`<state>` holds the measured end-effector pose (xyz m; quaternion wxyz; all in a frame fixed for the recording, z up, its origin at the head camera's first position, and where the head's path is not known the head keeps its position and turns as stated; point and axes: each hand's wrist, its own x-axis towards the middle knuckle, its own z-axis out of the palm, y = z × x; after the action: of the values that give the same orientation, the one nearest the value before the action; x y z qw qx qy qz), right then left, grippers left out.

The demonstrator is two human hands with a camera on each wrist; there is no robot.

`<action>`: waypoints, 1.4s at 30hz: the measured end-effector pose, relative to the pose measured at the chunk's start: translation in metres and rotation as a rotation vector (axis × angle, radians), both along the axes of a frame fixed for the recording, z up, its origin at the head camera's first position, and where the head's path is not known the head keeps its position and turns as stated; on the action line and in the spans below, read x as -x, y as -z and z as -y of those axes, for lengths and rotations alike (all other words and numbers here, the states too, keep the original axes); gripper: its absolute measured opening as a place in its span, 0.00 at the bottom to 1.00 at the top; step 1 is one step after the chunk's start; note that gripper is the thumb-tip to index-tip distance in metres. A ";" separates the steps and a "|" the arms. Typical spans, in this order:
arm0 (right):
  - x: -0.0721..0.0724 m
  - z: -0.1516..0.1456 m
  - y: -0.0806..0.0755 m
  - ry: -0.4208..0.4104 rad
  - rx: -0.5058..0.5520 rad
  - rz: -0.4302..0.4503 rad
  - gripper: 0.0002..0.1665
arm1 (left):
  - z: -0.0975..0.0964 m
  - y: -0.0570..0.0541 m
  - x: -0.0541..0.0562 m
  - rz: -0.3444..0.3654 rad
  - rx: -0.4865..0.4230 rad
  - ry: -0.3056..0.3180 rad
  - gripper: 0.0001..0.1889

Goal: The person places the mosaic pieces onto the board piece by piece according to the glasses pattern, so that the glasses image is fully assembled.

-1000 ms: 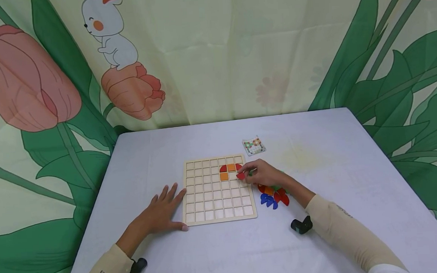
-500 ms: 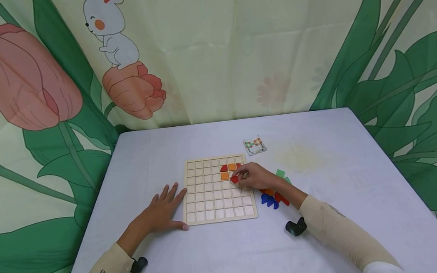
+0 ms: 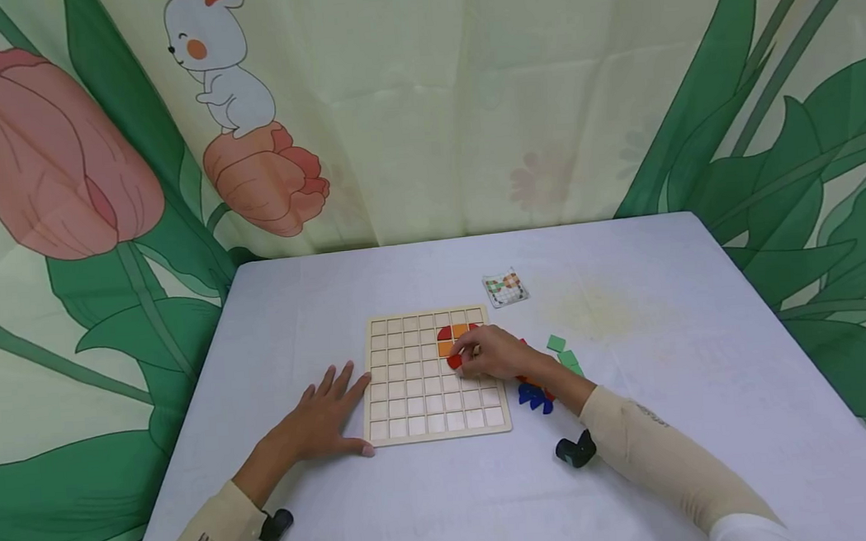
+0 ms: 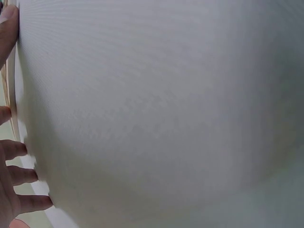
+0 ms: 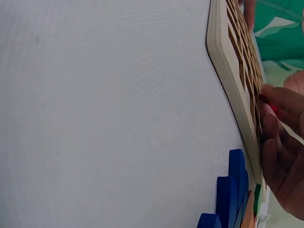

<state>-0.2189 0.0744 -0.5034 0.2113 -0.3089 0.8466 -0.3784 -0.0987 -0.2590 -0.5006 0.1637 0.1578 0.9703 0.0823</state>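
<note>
A square wooden grid board (image 3: 411, 404) lies on the table. My right hand (image 3: 488, 353) is over its upper right part and pinches a red rounded tile (image 3: 454, 361) just below an orange square tile (image 3: 446, 349). Another orange square (image 3: 460, 331) sits in the row above, with a red rounded tile (image 3: 444, 333) to its left; a further red one is partly hidden by the hand. My left hand (image 3: 323, 422) rests spread at the board's left edge, its thumb and forefinger touching it. The right wrist view shows the right-hand fingers (image 5: 270, 126) low over the grid.
Right of the board lie blue tiles (image 3: 534, 396) and green square tiles (image 3: 568, 359), with red and orange ones partly under the right forearm. A small patterned card (image 3: 505, 288) lies beyond the board's far right corner. A printed curtain (image 3: 425, 138) hangs behind the table.
My right hand has moved left and slightly toward me across the board, carrying the red tile from near the right edge to below the orange square. The left hand stays in place.
</note>
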 end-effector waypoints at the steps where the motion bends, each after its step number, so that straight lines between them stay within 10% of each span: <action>1: 0.000 0.001 0.000 0.001 -0.007 -0.004 0.15 | 0.000 0.000 0.000 -0.002 0.000 0.001 0.62; 42: -0.003 0.015 -0.006 0.096 -0.165 -0.150 0.08 | 0.000 0.001 0.000 -0.005 -0.009 -0.004 0.62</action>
<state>-0.2162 0.0596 -0.4977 0.1536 -0.2772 0.9020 -0.2931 -0.0988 -0.2588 -0.5013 0.1605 0.1566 0.9707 0.0868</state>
